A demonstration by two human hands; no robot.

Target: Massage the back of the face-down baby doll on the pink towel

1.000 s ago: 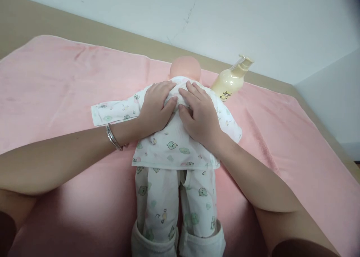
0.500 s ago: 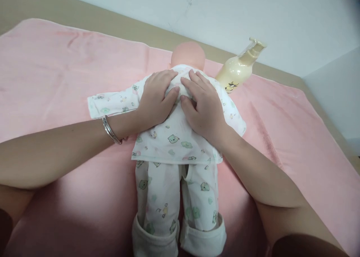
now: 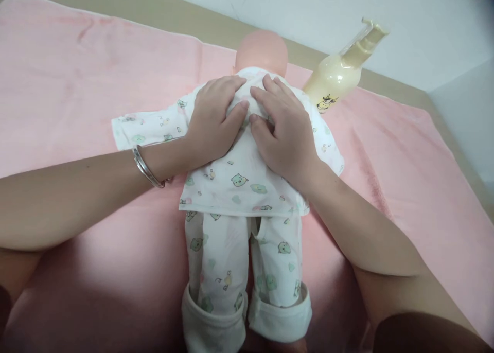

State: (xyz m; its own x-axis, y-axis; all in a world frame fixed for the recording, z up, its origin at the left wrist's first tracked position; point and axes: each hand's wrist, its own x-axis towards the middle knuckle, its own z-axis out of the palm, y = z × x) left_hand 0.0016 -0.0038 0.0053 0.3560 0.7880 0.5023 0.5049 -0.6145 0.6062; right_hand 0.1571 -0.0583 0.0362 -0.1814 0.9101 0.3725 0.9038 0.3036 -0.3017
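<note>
A baby doll (image 3: pixel 239 188) lies face down, with the back of its bald head (image 3: pixel 261 50) toward the wall. It wears a white top and trousers printed with small green animals; the trouser cuffs are rolled up. My left hand (image 3: pixel 216 120) rests flat on the left of its upper back, fingers stretched out and thumb pointing inward. On the right of the upper back lies my right hand (image 3: pixel 284 129), its fingers a little spread. The two thumbs nearly meet over the spine. Neither hand grips anything. A silver bangle (image 3: pixel 145 166) circles my left wrist.
Under the doll spreads a pink blanket (image 3: pixel 69 90) with soft creases. A cream pump bottle (image 3: pixel 335 75) with a cow face stands at the right of the doll's head. Beyond the blanket come a tan surface edge (image 3: pixel 177 14) and a white wall (image 3: pixel 309 8).
The view has tilted slightly, so the doll's head and the bottle appear higher. Both hands keep almost the same place on the doll's back.
</note>
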